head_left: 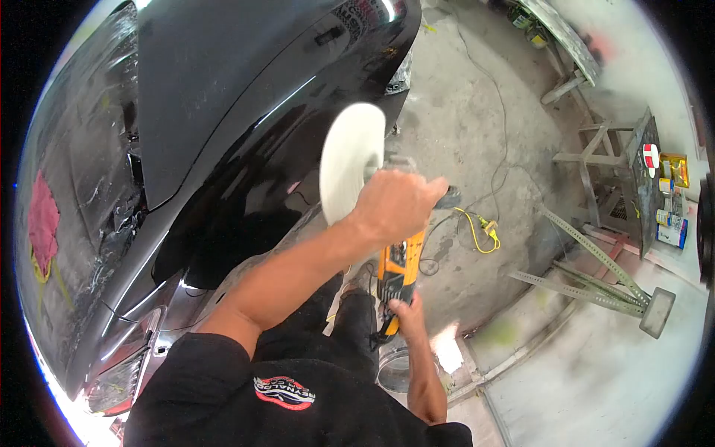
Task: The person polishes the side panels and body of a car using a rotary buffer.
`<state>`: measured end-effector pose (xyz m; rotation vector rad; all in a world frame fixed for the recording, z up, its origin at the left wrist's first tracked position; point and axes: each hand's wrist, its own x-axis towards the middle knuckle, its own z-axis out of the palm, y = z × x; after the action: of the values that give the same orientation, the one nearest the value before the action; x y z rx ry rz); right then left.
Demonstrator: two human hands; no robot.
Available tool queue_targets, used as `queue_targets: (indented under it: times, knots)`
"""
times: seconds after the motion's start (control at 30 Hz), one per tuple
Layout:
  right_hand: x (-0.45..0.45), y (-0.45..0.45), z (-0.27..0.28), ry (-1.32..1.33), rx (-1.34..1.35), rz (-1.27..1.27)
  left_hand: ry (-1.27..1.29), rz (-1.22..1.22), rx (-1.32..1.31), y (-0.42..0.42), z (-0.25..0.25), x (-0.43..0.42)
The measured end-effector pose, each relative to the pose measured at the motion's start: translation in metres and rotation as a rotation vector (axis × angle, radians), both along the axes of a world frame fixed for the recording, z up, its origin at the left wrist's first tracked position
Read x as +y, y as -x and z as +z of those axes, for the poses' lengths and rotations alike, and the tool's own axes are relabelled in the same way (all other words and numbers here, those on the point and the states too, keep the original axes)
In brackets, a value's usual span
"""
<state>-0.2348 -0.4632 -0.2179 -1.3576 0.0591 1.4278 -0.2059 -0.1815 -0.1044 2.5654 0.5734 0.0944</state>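
My left hand (395, 208) is closed around the front of a yellow and black polisher (400, 268), beside its head. Lower down, my right hand (409, 313) grips the rear body of the same tool. The polisher's round white pad (350, 160) is tilted nearly on edge, in front of the glossy black car fender (238, 186). Whether the pad touches the paint I cannot tell.
Plastic sheeting (89, 171) and a pink cloth (43, 216) lie on the car at left. A dark cable (495, 82) and yellow cord (477, 242) trail over the floor. At right stand a workbench (642, 186) with cans and a perforated metal stand (596, 246).
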Motion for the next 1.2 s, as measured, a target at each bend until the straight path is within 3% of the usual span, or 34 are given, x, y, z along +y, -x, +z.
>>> queue_targets:
  times: [0.17, 0.37, 0.57, 0.67, 0.83, 1.07, 1.2]
  knots:
    - [0.017, 0.006, 0.016, 0.008, -0.064, -0.108, -0.005, -0.009, -0.03, -0.005, -0.003, 0.002]
    - [0.027, -0.026, -0.001, -0.008, -0.086, -0.055, -0.044, 0.027, -0.099, -0.029, -0.002, 0.017]
    - [-0.011, 0.01, 0.002, -0.006, 0.042, -0.024, 0.049, 0.025, 0.04, 0.009, 0.007, -0.01]
    - [0.002, 0.013, 0.001, 0.003, -0.004, -0.121, -0.005, -0.007, 0.042, -0.001, 0.002, -0.006]
    - [0.023, -0.021, -0.005, 0.018, -0.072, -0.066, -0.037, -0.006, 0.002, -0.028, 0.003, 0.011]
    - [-0.02, 0.027, 0.004, -0.045, 0.076, 0.031, -0.044, -0.058, 0.022, 0.049, 0.009, -0.027]
    - [-0.027, 0.049, 0.004, -0.091, -0.001, 0.049, -0.024, -0.122, 0.083, 0.069, 0.011, -0.037]
